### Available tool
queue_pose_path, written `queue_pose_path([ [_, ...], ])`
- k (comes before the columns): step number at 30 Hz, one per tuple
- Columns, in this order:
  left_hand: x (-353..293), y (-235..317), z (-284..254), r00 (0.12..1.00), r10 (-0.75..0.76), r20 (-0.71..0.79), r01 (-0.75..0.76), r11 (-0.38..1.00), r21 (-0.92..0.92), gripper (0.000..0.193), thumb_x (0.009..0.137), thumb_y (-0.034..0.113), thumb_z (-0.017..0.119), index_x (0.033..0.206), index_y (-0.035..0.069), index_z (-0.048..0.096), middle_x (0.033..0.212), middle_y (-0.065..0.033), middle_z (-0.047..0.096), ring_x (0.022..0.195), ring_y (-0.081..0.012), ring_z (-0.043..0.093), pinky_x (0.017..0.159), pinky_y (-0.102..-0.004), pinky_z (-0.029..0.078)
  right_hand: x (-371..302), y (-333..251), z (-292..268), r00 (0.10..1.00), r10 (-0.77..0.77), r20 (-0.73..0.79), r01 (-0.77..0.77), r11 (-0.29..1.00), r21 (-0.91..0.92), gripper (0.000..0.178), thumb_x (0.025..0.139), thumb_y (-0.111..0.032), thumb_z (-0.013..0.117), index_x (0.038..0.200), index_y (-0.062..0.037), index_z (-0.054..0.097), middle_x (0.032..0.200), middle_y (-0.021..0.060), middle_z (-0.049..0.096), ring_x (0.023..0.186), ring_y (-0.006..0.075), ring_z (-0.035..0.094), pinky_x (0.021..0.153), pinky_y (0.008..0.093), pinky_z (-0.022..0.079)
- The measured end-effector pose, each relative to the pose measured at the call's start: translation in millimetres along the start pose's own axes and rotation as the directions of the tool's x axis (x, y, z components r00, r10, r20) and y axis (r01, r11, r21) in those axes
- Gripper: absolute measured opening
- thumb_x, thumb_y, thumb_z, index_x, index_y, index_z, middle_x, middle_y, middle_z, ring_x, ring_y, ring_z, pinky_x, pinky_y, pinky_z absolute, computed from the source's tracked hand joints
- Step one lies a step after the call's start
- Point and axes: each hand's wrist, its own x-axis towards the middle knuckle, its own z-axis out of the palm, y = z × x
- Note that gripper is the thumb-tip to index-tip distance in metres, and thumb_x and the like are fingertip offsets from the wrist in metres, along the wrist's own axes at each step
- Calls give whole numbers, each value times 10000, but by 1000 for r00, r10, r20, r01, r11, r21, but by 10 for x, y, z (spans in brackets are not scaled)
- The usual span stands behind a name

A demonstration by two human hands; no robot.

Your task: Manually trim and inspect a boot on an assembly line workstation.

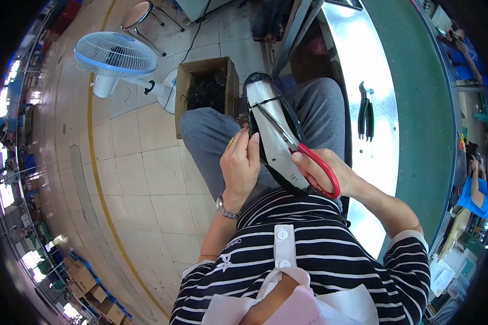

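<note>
Shoe [269, 140], black, lies over the lap between the knees [326, 105], its pale underside turned up, perhaps so that both hands can reach it; the right hand [337, 165] is closed round the red handles of the scissors [293, 143], and their blades slant across the underside toward a black band [265, 102] that crosses it; the left hand [241, 165] has its fingers drawn together against the shoe's left edge, probably to steady it against the scissors; whether they pinch that edge I cannot tell; at the right, on a shiny metal top [374, 179], lie pliers [366, 116] with black handles, seemingly set within the right hand's reach; a green surface [424, 162] runs beyond; past the left knee stands an open box [233, 81] with dark scraps [206, 93] in it, close enough, I judge, to catch waste; farther out, a fan [115, 54] stands beside the box, then a stool [136, 14]; at the far right is a co-worker in blue [474, 200].
</note>
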Motion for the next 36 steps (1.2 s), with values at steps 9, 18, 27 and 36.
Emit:
queue_pose_path([
  [9,539,219,37,928,343,-144,-298,918,263,312,804,149,697,1083,16,652,1259,-122,569,1207,-319,494,998,-385,397,-567,554,-92,933,-105,-344,80,993,-87,408,942,-407,543,893,-6,596,618,53,518,554,139,486,541,293,400],
  [18,598,222,297,841,525,-134,-434,801,412,109,834,32,625,928,-12,591,1014,-139,594,1029,-300,567,871,-371,467,-831,1716,-471,426,40,-904,-564,793,-231,408,850,-323,682,1113,-23,594,763,126,636,651,216,613,598,343,476],
  [27,386,394,-554,654,357,-667,-193,931,310,108,869,13,609,954,-43,644,1029,-133,630,941,-260,610,809,-344,505,-868,2329,-691,358,25,-934,-590,781,-205,334,889,-200,614,1162,-15,561,1035,171,598,924,332,614,804,416,484],
  [36,1232,-1391,-763,905,347,-247,-100,737,669,356,919,157,562,1232,-12,560,1287,-233,518,1180,-337,503,995,-386,382,-345,1863,-1062,265,-365,-893,-307,845,-437,356,847,-124,643,1176,-22,557,1181,188,535,1131,352,509,961,407,405],
])
